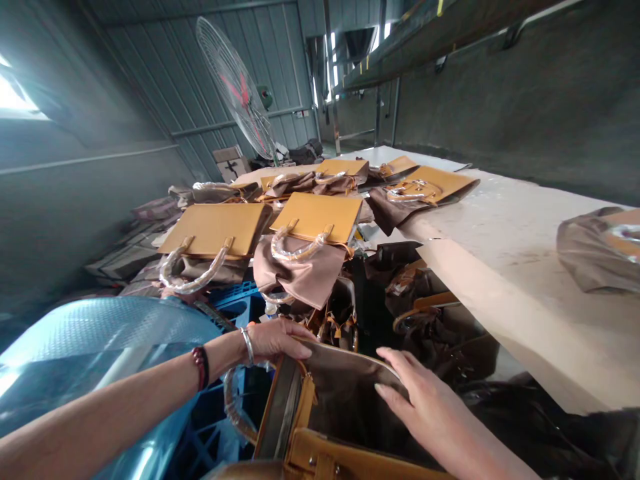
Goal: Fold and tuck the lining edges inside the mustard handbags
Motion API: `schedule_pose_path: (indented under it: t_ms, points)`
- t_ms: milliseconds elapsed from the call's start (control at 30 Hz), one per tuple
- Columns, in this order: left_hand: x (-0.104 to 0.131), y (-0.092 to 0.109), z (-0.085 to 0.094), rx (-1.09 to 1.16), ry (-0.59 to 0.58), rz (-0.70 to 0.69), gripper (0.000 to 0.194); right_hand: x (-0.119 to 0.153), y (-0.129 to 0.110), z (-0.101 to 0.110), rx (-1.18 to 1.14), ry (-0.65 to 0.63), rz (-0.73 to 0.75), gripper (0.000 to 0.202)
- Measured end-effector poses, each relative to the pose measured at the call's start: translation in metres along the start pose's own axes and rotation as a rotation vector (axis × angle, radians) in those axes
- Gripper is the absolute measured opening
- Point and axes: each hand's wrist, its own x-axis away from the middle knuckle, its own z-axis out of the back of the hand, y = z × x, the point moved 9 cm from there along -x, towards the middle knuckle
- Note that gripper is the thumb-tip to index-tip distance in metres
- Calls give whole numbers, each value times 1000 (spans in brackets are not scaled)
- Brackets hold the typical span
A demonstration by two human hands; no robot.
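Observation:
An open handbag (pixel 350 393) with tan trim and a brown lining lies below me, its mouth facing up. My left hand (pixel 280 339) is closed over the bag's far left rim, thumb on top. At the right end of the far rim is my right hand (pixel 425 393), thumb and fingers apart with the rim between them. A tan zipper pull (pixel 311 387) hangs at the left inside edge. One plastic-wrapped handle (pixel 235 407) sticks out on the left side. The bag's near part is cut off by the frame.
Several tan-and-brown handbags (pixel 315 217) with wrapped handles lie ahead. More bags (pixel 425 300) fill the dark space right of centre. A pale table (pixel 520 260) runs along the right. Blue plastic sheeting (pixel 120 340) and a blue crate (pixel 215 427) are at left; a large fan (pixel 235 87) stands behind.

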Motion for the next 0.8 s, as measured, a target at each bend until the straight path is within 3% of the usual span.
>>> schedule_pose_path:
  t_ms: [133,267,367,467,600,700,800]
  points:
    - [4,22,-8,-188,103,-126,35,3,3,-4,-66,-185,-86,15]
    - [8,39,-24,-301,165,-205,27,-7,-19,18,99,-156,-23,19]
    - [5,43,-39,-351,160,-237,28,-20,-43,18,-23,-133,78,17]
    - [1,44,-47,-356,136,-255,29,-30,-50,5,-88,-149,82,23]
    - [3,51,-44,-407,60,-301,38,-36,-42,-5,-76,-135,29,29]
    - [3,44,-38,-356,-57,-214,42,-37,-37,-6,-86,-125,-2,30]
    - [-2,30,-32,-149,-162,-94,46,-39,-34,-6,-104,-114,-17,33]
